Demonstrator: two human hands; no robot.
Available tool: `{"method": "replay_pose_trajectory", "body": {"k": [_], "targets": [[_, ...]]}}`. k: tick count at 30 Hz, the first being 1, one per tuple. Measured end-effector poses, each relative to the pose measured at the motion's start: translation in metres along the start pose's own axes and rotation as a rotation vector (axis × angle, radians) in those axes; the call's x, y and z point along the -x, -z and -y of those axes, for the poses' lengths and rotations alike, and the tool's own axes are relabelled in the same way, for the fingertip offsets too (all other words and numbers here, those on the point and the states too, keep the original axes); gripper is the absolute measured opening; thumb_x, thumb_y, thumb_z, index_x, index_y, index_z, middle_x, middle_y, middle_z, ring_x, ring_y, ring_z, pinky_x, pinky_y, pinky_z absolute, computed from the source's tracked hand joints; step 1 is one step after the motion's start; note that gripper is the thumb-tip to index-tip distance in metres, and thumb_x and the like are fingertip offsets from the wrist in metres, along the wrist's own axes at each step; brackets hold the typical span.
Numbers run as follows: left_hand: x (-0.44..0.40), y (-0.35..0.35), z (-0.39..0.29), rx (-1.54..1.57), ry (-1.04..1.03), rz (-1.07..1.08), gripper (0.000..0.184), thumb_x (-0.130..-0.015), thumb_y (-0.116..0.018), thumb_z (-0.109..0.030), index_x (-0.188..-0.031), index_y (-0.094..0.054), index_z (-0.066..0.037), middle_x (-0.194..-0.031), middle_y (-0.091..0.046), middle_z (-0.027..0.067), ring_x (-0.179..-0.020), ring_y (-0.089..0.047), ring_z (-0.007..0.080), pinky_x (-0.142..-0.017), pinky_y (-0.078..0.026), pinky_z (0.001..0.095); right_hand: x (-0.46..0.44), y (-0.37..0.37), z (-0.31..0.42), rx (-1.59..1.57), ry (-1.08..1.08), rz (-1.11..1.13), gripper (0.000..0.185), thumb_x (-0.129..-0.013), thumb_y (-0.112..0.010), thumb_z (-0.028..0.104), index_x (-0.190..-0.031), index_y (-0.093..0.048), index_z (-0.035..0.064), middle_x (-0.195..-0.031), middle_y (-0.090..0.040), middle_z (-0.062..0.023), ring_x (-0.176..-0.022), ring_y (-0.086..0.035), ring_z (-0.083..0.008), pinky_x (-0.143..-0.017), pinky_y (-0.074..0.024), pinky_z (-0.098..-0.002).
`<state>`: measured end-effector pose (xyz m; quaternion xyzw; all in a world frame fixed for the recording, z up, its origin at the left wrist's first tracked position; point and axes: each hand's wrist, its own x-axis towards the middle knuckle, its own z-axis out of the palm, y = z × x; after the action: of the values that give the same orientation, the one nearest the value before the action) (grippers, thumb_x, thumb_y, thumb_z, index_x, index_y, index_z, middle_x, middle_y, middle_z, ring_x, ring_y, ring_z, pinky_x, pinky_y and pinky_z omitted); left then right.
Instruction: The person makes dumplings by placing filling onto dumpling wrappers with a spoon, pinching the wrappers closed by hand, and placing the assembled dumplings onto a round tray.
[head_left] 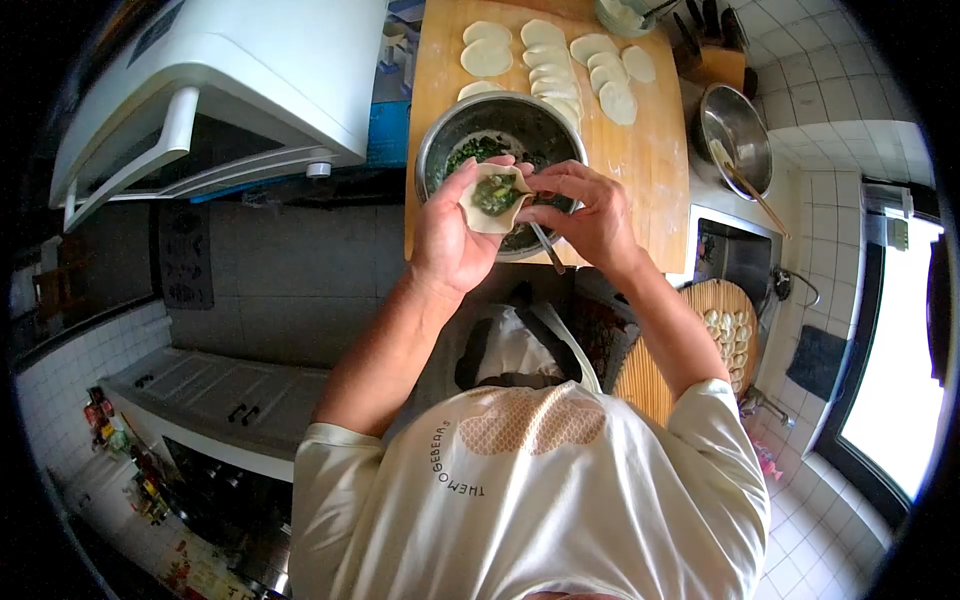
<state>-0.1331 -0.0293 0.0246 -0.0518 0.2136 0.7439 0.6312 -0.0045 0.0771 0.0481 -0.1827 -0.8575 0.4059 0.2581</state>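
Observation:
My left hand (447, 232) cups a round dumpling wrapper (478, 214) with a mound of green filling (497, 194) in its middle. The fingers and thumb of my right hand (585, 205) pinch the wrapper's right edge, which is gathered there. Both hands are over a steel mixing bowl (428, 140) with more chopped green filling inside. A spoon (547, 247) leans out over the bowl's near rim, below my right hand; its other end is hidden.
Overlapping dough wrappers (545, 60) lie on the wooden board (650, 150) behind the bowl. Finished dumplings (730, 345) sit on a round woven tray (645, 375) at the right. Another steel bowl (735, 130) holds a wooden stick. A white appliance (260, 70) stands at left.

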Motion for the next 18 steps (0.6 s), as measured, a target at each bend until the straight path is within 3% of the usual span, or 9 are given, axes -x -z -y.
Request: {"method": "replay_pose_trajectory", "body": {"k": [3,16,18], "targets": [[0.0016,-0.0067,0.0010,0.030,-0.004,-0.060,0.030,-0.091,-0.041,-0.023,-0.101,-0.052,0.002,-0.100,-0.058,0.0179,-0.095,-0.057,0.0236,-0.085,-0.046,0.0342,0.0031,-0.0001,-0.0082,-0.088,-0.066,0.033,0.022,-0.066,-0.072,0.007,-0.087,-0.066,0.0050,-0.079,-0.062,-0.0096,-0.070,-0.061,-0.0223,-0.062,-0.0488,-0.0300],[0.0040,-0.0092,0.0040,0.046,0.053,-0.057,0.030,-0.091,-0.040,-0.023,-0.100,-0.052,0.004,-0.100,-0.058,0.0186,-0.094,-0.057,0.0230,-0.083,-0.047,0.0318,0.0092,-0.0013,-0.0117,-0.003,0.012,-0.032,0.012,-0.071,-0.066,0.006,-0.082,-0.065,0.0038,-0.077,-0.062,-0.0102,-0.069,-0.061,-0.0246,-0.063,-0.0489,-0.0301],[0.0022,-0.0054,0.0037,0.085,0.037,-0.070,0.035,-0.092,-0.039,-0.025,-0.105,-0.049,0.006,-0.106,-0.055,0.0224,-0.098,-0.056,0.0294,-0.086,-0.048,0.0376,0.0082,-0.0021,-0.0106,0.023,0.004,-0.039,0.015,-0.068,-0.068,0.006,-0.083,-0.065,0.0052,-0.082,-0.062,-0.0098,-0.076,-0.060,-0.0243,-0.065,-0.0486,-0.0306]]}}
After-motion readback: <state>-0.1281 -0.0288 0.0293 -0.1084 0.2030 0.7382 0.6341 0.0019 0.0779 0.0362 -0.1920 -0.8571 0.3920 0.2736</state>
